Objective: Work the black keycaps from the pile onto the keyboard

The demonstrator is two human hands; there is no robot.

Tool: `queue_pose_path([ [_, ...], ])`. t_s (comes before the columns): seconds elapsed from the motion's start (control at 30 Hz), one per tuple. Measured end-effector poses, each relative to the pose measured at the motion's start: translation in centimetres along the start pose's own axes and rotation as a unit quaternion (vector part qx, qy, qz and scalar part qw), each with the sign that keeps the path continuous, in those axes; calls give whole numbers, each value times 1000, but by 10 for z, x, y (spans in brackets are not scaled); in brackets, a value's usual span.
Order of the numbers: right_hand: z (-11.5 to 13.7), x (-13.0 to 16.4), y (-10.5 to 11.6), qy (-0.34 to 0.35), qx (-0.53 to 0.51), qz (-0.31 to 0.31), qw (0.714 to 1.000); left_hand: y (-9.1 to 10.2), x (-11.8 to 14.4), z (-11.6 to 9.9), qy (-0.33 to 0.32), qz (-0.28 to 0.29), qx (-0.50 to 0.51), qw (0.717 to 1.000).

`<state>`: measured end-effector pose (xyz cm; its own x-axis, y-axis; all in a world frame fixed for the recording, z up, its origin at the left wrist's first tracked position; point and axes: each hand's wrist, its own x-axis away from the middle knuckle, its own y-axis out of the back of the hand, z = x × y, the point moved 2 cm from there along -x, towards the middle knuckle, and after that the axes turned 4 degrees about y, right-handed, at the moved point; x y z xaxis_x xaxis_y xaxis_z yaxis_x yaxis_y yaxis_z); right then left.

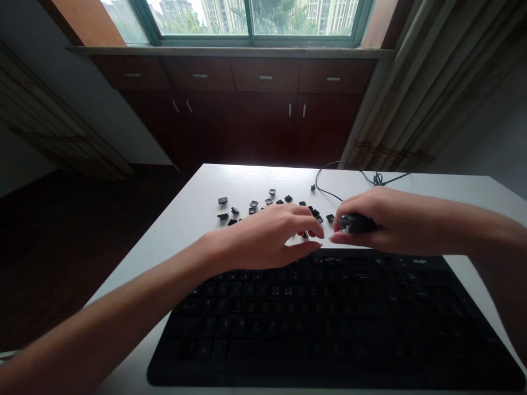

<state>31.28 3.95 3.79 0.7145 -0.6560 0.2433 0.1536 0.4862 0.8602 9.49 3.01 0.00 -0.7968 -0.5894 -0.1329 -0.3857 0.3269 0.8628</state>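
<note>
Many loose keycaps (263, 207) lying behind keyboard (333, 318): light, rigid, slippery; pinching by edges advised. Right hand (381, 219) gripping dark keycaps (354, 223); left hand (272, 236) curling, holding nothing visible.

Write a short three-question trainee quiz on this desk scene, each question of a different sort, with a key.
1. True or false: the loose black plastic keycaps lie on the white table beyond the black computer keyboard.
2. Multiple choice: what does the right hand hold in its grip? A) a small dark object B) a white mug C) a red pen
3. Fill in: the thin black cable lies on the table toward the ____ edge, near the curtain.

Key: 1 true; 2 A; 3 far. The left hand hovers over the keyboard's top rows, near the keycaps; whether it holds one cannot be told.
</note>
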Motion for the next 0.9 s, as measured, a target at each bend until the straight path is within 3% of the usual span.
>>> queue_pose_path([
  [0.13, -8, 6, 13, -17, -17, -36, 999, -21, 18, -19, -45, -59, 24, 997],
  [0.3, -9, 5, 13, -19, -14, -48, 999, -41, 17, -24, -55, -82, -22, 995],
  [0.43, -7, 5, 11, -16, -2, -52, 999, -44, 14, -21, -61, -76, -15, 995],
  [0.9, -8, 1, 6, 17, -19, -57, 998, -49, 12, -10, 0, -149, 96, 984],
])
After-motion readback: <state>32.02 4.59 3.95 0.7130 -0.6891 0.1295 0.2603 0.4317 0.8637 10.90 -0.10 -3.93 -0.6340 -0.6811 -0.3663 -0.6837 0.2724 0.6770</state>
